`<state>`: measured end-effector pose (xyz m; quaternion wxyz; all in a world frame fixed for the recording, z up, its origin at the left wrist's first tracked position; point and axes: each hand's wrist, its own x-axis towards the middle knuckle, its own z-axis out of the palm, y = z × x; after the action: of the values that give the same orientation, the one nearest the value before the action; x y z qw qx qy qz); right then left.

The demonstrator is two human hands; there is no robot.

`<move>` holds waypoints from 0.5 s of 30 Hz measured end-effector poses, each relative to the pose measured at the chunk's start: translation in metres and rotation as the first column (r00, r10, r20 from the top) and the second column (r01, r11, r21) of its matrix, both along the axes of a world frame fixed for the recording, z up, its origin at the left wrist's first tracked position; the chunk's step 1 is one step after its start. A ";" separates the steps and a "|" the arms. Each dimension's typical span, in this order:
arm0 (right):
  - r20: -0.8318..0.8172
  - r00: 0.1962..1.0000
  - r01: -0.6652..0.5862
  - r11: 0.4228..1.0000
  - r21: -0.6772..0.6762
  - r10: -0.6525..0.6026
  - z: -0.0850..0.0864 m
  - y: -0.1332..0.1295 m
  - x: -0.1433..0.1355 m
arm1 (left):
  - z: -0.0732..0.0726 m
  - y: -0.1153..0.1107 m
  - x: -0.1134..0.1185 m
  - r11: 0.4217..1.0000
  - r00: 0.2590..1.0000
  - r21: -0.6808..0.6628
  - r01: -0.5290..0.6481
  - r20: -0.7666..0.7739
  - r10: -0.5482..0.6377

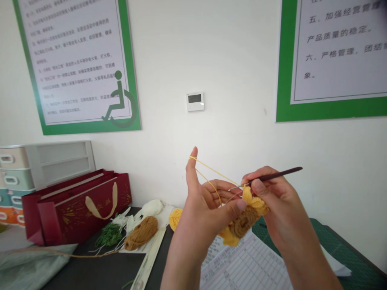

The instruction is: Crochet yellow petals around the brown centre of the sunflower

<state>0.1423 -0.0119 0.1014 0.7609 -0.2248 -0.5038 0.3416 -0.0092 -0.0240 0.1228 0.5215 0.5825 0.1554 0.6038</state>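
My left hand (pixel 208 203) pinches a crocheted flower (pixel 244 219) between thumb and fingers. The flower has a brown centre and yellow petals around it. Yellow yarn (pixel 216 169) loops over my raised left index finger and runs down to the work. In my right hand (pixel 272 193) is a crochet hook (pixel 279 174) with a dark handle, held between thumb and index finger. Its thin metal shaft passes by the top yellow petal, where a yarn loop sits on it. The lower fingers of my right hand are partly hidden behind the flower.
On the dark table lie a brown yarn skein (pixel 141 233), green yarn (pixel 109 235), white yarn (pixel 152 207), a yellow ball (pixel 175 218) and a ruler (pixel 148 257). A red gift bag (pixel 75 209) stands left beside stacked drawers (pixel 60 161). Printed sheets (pixel 248 266) and a green cutting mat (pixel 341 253) lie under my hands.
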 end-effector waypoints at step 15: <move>-0.101 0.994 -0.043 0.998 -0.052 0.037 0.001 0.001 0.001 | 0.003 0.022 -0.027 0.925 0.923 0.064 -0.374 -0.076 0.378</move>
<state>0.1435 -0.0111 0.1028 0.7719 -0.2179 -0.4598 0.3812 -0.0358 -0.0025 0.1255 0.3748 0.5799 0.2722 0.6702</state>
